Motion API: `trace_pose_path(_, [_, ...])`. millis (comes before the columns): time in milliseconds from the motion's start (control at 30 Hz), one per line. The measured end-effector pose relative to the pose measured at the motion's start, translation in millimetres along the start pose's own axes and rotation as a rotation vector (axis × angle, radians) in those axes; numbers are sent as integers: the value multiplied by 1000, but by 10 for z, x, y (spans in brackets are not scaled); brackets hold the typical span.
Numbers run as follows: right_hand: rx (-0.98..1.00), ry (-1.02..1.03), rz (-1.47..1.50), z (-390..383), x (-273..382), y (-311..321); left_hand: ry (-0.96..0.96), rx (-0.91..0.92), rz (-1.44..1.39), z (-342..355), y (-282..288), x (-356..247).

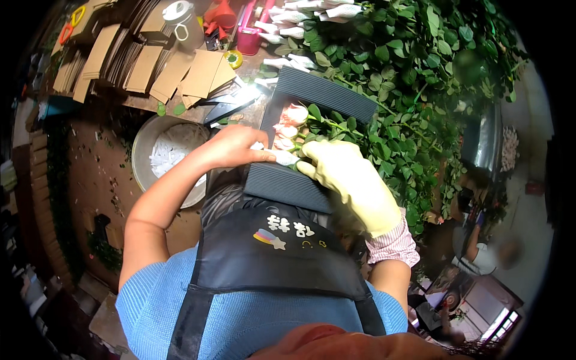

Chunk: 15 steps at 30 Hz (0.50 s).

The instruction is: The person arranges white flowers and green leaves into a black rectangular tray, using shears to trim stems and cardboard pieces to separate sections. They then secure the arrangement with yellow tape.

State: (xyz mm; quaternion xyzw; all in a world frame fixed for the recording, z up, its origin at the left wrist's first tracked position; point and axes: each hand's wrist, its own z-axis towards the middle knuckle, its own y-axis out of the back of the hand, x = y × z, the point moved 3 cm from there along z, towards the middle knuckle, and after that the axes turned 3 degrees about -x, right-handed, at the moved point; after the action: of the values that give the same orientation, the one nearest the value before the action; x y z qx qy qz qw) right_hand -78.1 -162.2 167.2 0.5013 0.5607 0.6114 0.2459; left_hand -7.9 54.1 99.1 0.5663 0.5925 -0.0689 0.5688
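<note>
My bare left hand (237, 147) reaches in from the left, thumb and fingers pinched on the end of a white foam-net sleeve (284, 157). The sleeve covers a flower head at the near side of the roses. My right hand (339, 171), in a pale yellow rubber glove, has its fingers curled at the stem end of that sleeved rose; its grip is partly hidden. Beside them lie pale pink roses (293, 114) with leafy stems running right. They rest between the raised ribbed sides of a dark grey holder (327, 95).
A heap of leafy rose stems (408, 72) covers the right side, with several white-netted heads (291, 31) at its edge. Cardboard pieces (204, 72) and black-handled scissors (225, 108) lie on the bench. A round bin (141, 157) with white scraps stands left. A person (477, 258) is at far right.
</note>
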Motion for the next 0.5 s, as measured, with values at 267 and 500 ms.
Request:
trace_pose_path(267, [441,-203,-86,204,0,-231,71,-122,-699,26,-454,167])
trace_pose_path(500, [427,-125,-148,257,10,-341,289,-408,-1280,-153,-772,451])
